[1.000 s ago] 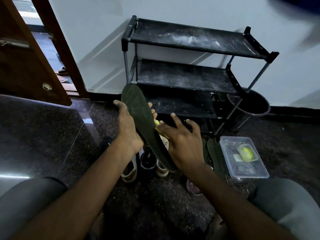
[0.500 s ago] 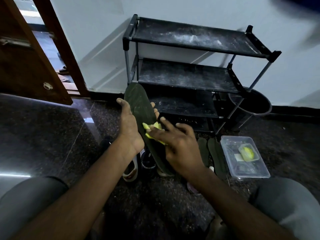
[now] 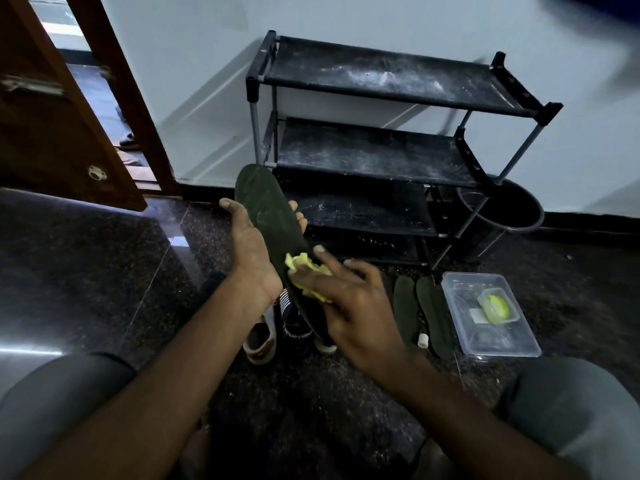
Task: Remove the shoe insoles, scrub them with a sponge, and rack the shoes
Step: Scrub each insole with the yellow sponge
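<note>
My left hand grips a dark green insole from behind, its toe pointing up toward the rack. My right hand holds a yellow sponge pressed against the middle of the insole. Beneath the hands, shoes stand on the dark floor, partly hidden. Two more dark insoles lie flat on the floor right of my right hand. The black three-shelf shoe rack stands against the wall with dusty, bare shelves.
A clear plastic container holding a yellow item sits on the floor at the right. A small white cap lies by the insoles. A dark round bin stands behind the rack's right leg. An open wooden door is at the left. My knees frame the bottom corners.
My right hand with the sponge slid up the insole from its lower part toward the middle, then back down a little. My left hand kept the insole nearly still.
</note>
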